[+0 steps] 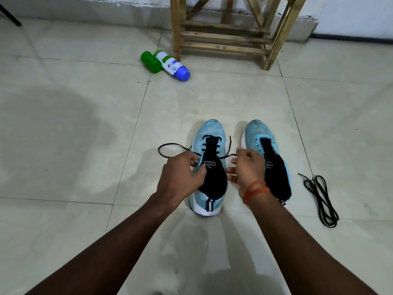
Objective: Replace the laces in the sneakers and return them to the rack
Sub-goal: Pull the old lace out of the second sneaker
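Two light-blue sneakers stand side by side on the floor, toes pointing away from me. The left sneaker (209,133) has a black lace (170,145) threaded through its lower eyelets. My left hand (180,175) grips the sneaker's left collar and pinches the lace's left end. My right hand (247,167) pinches the lace's right end between the two shoes. The right sneaker (257,133) has no lace in it. A loose black lace (321,196) lies coiled on the floor to its right. The wooden rack (223,37) stands at the back.
A green container (150,61) and a white bottle with a blue cap (173,66) lie on the tiles beside the rack's left leg. A dark rod (10,15) touches the floor at the far left. The wall runs behind the rack.
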